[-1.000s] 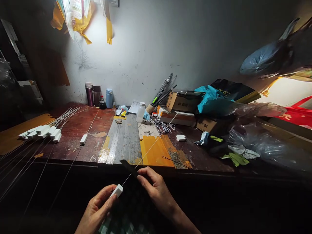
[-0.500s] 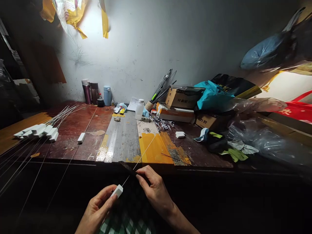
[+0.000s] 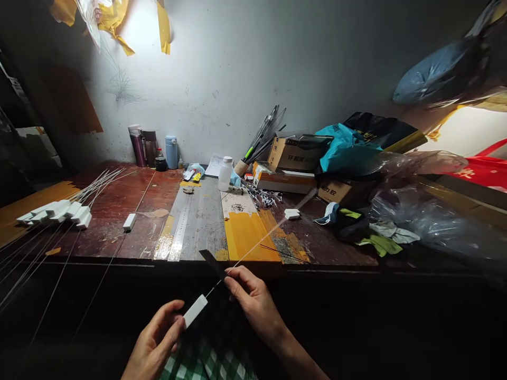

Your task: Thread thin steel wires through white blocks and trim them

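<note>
My left hand point(image 3: 156, 335) holds a small white block point(image 3: 195, 311) by its lower end, thumb along its side and index finger lifted off. A thin straight rod point(image 3: 257, 241) comes out of the block's upper end and slants up and right over the bench, its far part blurred. My right hand point(image 3: 255, 301) pinches a dark flat strip point(image 3: 212, 263), which crosses the rod just above the block. Whether the right fingers also press on the rod, I cannot tell. A similar white block point(image 3: 129, 222) on a rod lies on the bench to the left.
A pile of white blocks point(image 3: 59, 210) on thin rods lies at the left, some rods overhanging the bench edge. A steel ruler point(image 3: 180, 232), a white bottle point(image 3: 225, 175) and cardboard boxes point(image 3: 295, 157) stand or lie behind. Gloves point(image 3: 380, 243) and plastic bags are at the right.
The white block has turned in my left hand and shows a longer face; the index finger has come off it. The rod's far end has swung right. More of the dark strip shows.
</note>
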### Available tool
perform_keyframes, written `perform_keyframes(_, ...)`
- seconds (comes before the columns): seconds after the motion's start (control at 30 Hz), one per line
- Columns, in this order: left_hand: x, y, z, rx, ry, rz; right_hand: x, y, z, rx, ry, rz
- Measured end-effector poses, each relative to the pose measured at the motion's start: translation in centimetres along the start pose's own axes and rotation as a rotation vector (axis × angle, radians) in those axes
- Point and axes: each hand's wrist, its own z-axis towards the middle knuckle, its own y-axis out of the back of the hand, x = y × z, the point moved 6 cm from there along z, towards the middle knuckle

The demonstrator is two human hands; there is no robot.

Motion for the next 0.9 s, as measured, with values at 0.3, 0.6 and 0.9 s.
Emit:
perform_keyframes(0.3,0.1,0.1,-0.3,0.035,-0.064,0.013,0.0,0.8,-0.9,-0.11,0.063,-0.199)
perform_keyframes(0.6,0.2,-0.1,-0.1,0.005,-0.063,-0.011,1.2,-0.9,-1.8,-0.003,0.226,-0.316)
perform_keyframes(0.9,-0.1,-0.5,0.0,0.016,-0.03,-0.02,1.4,-1.2,-2.5,-0.084,0.379,-0.344)
